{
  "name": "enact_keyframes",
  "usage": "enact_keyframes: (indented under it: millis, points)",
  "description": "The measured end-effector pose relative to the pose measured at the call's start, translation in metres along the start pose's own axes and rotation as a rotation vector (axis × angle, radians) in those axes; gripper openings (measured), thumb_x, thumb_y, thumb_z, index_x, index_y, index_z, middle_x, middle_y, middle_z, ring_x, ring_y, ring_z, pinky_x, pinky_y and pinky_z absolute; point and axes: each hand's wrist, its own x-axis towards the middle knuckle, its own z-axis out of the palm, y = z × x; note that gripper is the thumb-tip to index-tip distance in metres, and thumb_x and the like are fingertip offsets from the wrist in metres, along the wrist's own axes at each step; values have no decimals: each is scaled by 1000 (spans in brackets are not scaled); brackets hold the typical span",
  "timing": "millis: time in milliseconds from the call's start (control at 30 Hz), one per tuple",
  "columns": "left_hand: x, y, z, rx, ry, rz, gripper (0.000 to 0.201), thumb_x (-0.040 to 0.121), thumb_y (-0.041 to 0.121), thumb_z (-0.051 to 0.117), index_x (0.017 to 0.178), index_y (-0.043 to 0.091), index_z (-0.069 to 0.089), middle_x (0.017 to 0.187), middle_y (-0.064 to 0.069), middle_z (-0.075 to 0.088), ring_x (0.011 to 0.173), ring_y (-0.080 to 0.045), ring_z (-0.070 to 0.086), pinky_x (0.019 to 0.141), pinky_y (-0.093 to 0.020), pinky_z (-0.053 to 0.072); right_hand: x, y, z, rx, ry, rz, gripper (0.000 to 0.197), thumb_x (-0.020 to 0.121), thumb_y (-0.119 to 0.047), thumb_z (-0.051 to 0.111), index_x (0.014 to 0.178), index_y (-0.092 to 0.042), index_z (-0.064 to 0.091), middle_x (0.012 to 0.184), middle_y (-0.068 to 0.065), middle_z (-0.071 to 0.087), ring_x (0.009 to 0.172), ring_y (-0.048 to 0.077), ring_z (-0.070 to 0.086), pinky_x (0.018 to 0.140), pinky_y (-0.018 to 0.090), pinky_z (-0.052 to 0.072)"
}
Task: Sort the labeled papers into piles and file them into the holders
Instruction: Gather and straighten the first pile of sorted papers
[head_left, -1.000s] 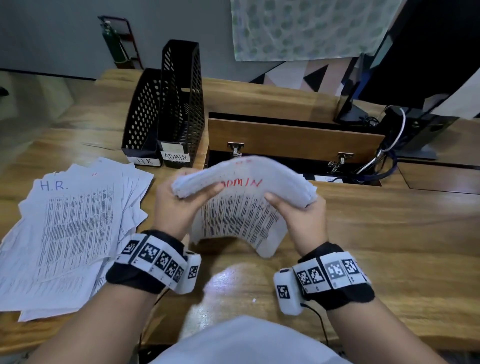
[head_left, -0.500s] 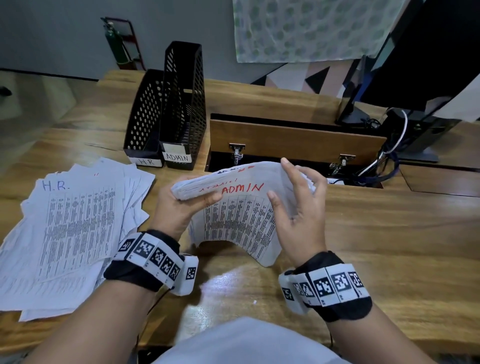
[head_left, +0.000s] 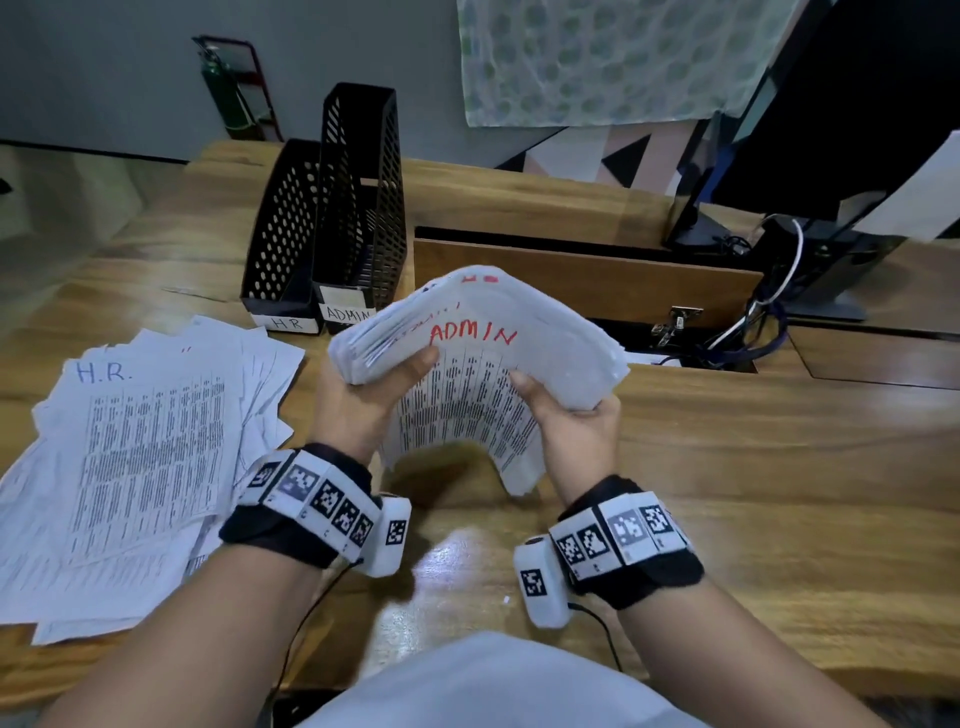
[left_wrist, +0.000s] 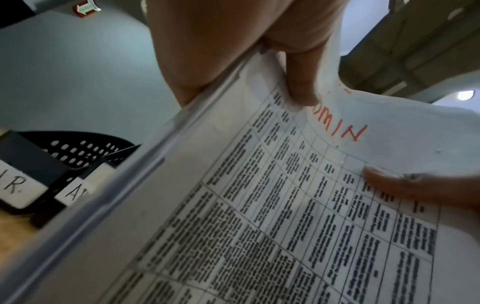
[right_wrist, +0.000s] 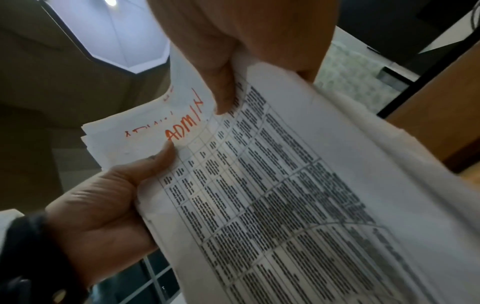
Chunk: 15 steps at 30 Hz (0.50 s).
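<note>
ADMIN stack (head_left: 478, 364): thick sheaf of printed sheets, red "ADMIN" on top sheet, held above the bench (head_left: 753, 467) in front of the person, bowed into an arch. Left hand (head_left: 358, 410) has its grip clamped on the stack's left edge, thumb on top. Right hand (head_left: 571, 426) has its grip clamped on the right edge, thumb on the printed table. H.R. pile (head_left: 140, 457) lies fanned loosely on the bench, well left of the hands. Two black mesh holders stand behind, side by side and touching: H.R. holder (head_left: 280, 249) left, ADMIN holder (head_left: 363, 208) right.
</note>
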Motion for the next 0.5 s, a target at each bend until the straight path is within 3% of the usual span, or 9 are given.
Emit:
enact_keyframes:
  millis: [100, 200, 300, 367, 500]
  points:
    - [0, -1, -15, 8, -49, -25, 37, 75, 4, 76, 103, 27, 69, 102, 1, 74, 101, -17, 68, 80, -32, 58, -1, 1, -10, 10, -111, -23, 28, 75, 4, 76, 88, -21, 71, 85, -7, 76, 85, 8, 72, 74, 26, 58]
    - [-8, -27, -23, 25, -88, -211, 48, 68, 0, 79, 106, 28, 65, 110, -5, 70, 110, -19, 64, 82, -33, 57, -1, 16, -18, -120, -189, 142, 36, 69, 1, 81, 93, -22, 66, 89, -4, 76, 88, 9, 71, 81, 35, 59]
    - [-16, -52, -26, 180, -86, -322, 47, 69, -1, 79, 103, 24, 58, 114, -10, 63, 110, -24, 59, 89, -42, 54, -3, 30, -17, -143, -186, 220, 43, 68, 1, 81, 99, -23, 63, 97, -2, 74, 96, 12, 69, 78, 28, 59]
    - [-15, -59, -29, 116, -44, -363, 46, 73, 2, 76, 111, 19, 57, 117, -10, 63, 109, -22, 59, 95, -47, 50, -3, 30, -13, -115, -160, 223, 43, 68, 1, 81, 100, -20, 63, 98, 0, 75, 96, 14, 70, 77, 30, 59]
    - [-2, -44, -43, 59, -10, -367, 30, 81, 4, 70, 95, 30, 63, 91, 6, 74, 95, -9, 63, 92, -37, 49, 5, 5, -2, -96, -241, 201, 45, 69, -3, 81, 110, -9, 63, 105, 8, 74, 98, 22, 71, 89, 45, 55]
